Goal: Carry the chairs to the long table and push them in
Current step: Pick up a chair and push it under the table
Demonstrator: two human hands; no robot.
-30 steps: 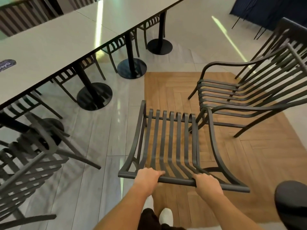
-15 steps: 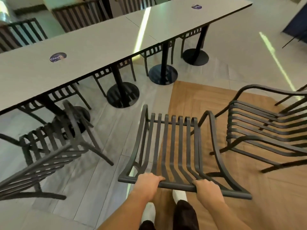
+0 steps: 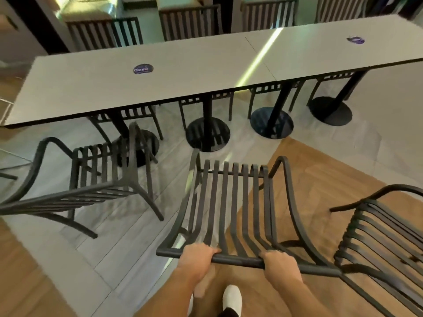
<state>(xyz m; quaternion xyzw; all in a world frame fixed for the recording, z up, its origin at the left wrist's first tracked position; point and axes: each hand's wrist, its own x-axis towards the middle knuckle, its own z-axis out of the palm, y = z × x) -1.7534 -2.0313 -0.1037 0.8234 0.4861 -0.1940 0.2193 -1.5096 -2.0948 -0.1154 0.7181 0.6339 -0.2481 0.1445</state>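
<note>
While the long table (image 3: 174,81) already has chairs tucked along its far side, its near side is judged unfilled. One loose chair (image 3: 91,179) stands short of it on the left, another (image 3: 384,239) at right. The carried chair (image 3: 231,209) is gripped at its top rail by the left hand (image 3: 196,259) and right hand (image 3: 279,264), near the table, not yet pushed in.

Round sticker (image 3: 143,69) on top; white shoe (image 3: 232,297) below.
</note>
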